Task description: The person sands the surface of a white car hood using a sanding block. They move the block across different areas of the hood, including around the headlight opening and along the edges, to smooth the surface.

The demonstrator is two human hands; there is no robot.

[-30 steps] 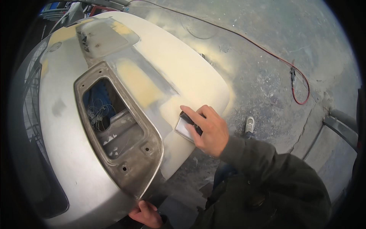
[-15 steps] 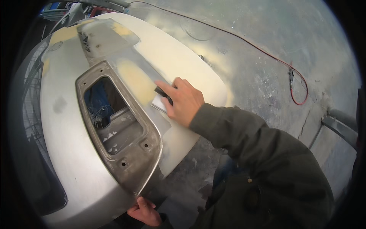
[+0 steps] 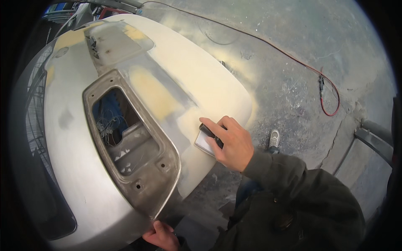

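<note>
My right hand (image 3: 235,145) grips a sanding block (image 3: 204,143) with a dark handle and a pale flat base. The block rests on the cream-coloured corner of a car body (image 3: 83,167). To its left is the bare lamp recess (image 3: 150,180), with a large cut-out and several small holes. Patches of grey and yellow filler (image 3: 153,94) cover the panel beside the recess. At the recess's lower tip, my left hand (image 3: 161,237) has its thumb and curled fingers on the body's edge; some of its fingers are hidden.
Thin wires (image 3: 109,125) hang inside the cut-out. A red hose (image 3: 268,44) with a metal fitting (image 3: 321,83) lies across the grey floor (image 3: 293,96). My shoe (image 3: 274,138) stands beyond my right arm. A metal beam (image 3: 374,142) is at the far right.
My right hand has slid the sanding block right and toward me, from beside the yellow filler to the cream corner. My left hand stays at the edge. A shoe has come into view.
</note>
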